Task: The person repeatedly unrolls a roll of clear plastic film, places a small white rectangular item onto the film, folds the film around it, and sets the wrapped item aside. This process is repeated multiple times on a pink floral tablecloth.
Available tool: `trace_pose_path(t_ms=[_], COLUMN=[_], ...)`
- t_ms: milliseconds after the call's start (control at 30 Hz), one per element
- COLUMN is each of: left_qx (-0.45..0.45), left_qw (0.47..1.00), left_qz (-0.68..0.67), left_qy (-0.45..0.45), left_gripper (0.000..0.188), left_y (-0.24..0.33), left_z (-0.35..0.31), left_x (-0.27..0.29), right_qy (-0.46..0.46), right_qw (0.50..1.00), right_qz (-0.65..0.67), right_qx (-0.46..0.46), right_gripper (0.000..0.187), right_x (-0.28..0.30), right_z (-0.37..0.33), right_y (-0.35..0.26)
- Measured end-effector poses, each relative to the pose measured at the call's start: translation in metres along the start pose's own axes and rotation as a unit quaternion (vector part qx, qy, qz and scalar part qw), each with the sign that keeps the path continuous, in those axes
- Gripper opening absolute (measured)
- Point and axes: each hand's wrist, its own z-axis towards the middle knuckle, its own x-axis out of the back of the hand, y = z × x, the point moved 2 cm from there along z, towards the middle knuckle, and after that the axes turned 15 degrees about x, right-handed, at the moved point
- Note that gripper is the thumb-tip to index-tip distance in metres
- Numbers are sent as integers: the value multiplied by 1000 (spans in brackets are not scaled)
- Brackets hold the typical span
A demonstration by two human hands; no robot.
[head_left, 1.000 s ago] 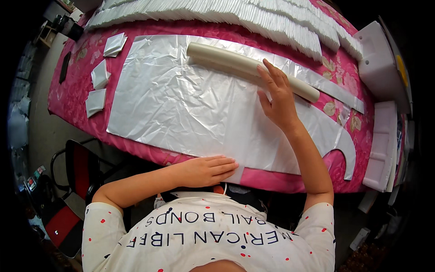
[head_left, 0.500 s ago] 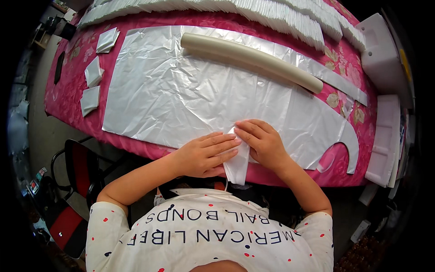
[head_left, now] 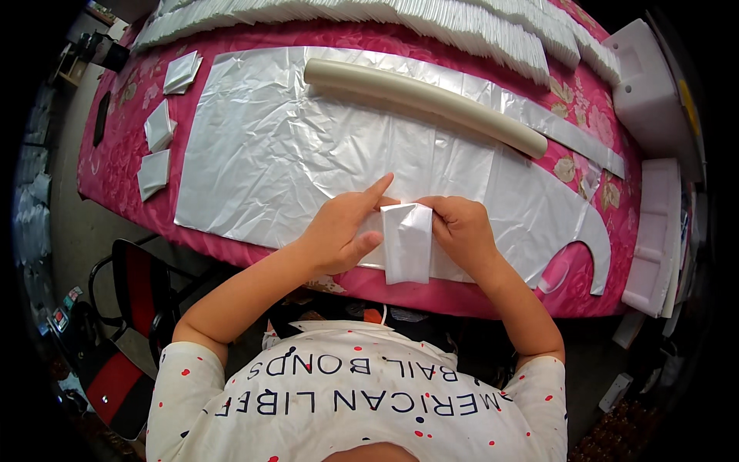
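Observation:
A folded white plastic bag lies in front of me, its lower end at the near edge of a stack of large silvery-white plastic bags. My right hand pinches the folded bag's upper right corner between thumb and fingers. On the other side, my left hand has its thumb and index finger spread apart. One of its fingertips reaches the bag's upper left corner; its other fingers are partly hidden.
A long beige tube rests across the large bags. Three small folded bundles sit at the left on the pink floral tablecloth, near a dark flat object. Long rows of folded white bags line the far side. White foam boxes stand right.
The folded bag has moved up and turned more upright. My left hand has lifted off its face and slid left, fingers spreading. My right hand now pinches its corner.

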Motion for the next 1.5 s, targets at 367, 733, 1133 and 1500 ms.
trace_pose_path(t_ms=[367, 733, 1133, 1500], left_qx=[-93, 7, -53, -123], left_qw=[969, 923, 932, 904], left_qz=[199, 377, 338, 383], left_qy=[111, 82, 123, 147], left_gripper=[70, 87, 72, 45], left_y=[11, 3, 16, 8], left_z=[8, 14, 27, 38], left_x=[-20, -50, -26, -22], right_qy=[-127, -95, -157, -97], right_qw=[912, 953, 937, 957], right_qz=[191, 64, -215, -148], right_qx=[-341, -281, 226, 228], right_gripper=[32, 28, 51, 40], right_x=[11, 9, 16, 19], right_z=[39, 30, 34, 39], right_y=[23, 7, 27, 33])
